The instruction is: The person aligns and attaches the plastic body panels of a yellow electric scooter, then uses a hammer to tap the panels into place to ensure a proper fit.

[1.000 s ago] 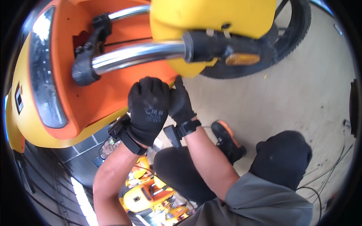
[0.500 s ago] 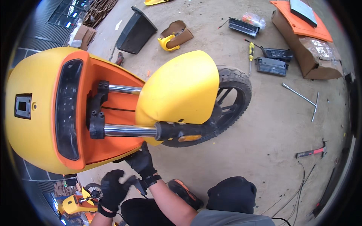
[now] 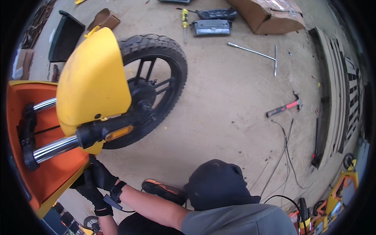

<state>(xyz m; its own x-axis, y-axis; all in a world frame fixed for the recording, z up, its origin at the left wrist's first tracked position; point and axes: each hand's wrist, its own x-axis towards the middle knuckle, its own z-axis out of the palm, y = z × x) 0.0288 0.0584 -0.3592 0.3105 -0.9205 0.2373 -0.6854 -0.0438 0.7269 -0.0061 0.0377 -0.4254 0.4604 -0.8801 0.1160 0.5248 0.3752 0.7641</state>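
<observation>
The front of a yellow and orange scooter (image 3: 47, 186) fills the left side. Its yellow front fender (image 3: 94, 74) covers part of the black-spoked front wheel (image 3: 172, 78), and a chrome fork tube (image 3: 56, 149) runs from the fender to a black clamp. My right hand (image 3: 101, 175), in a black glove, is at the lower edge of the orange front panel (image 3: 62, 168); its fingers look bent and pressed together, and what they hold is hidden. Against it is my gloved left hand (image 3: 91, 194), its fingers hidden at the body edge. A grey strap-like piece (image 3: 112, 202) hangs by my right wrist.
On the floor lie a T-handle wrench (image 3: 254, 51), a red-handled hammer (image 3: 285, 107), a yellow screwdriver (image 3: 185, 19), black lamp-like units (image 3: 211, 27) and loose cables (image 3: 285, 156). A cardboard box (image 3: 270, 17) and wooden pallet (image 3: 331, 94) stand beyond. My dark-clothed knee (image 3: 219, 184) is near.
My view has swung right, so the scooter sits farther left. My left hand, apart with curled fingers before, has come up against my right hand at the panel edge.
</observation>
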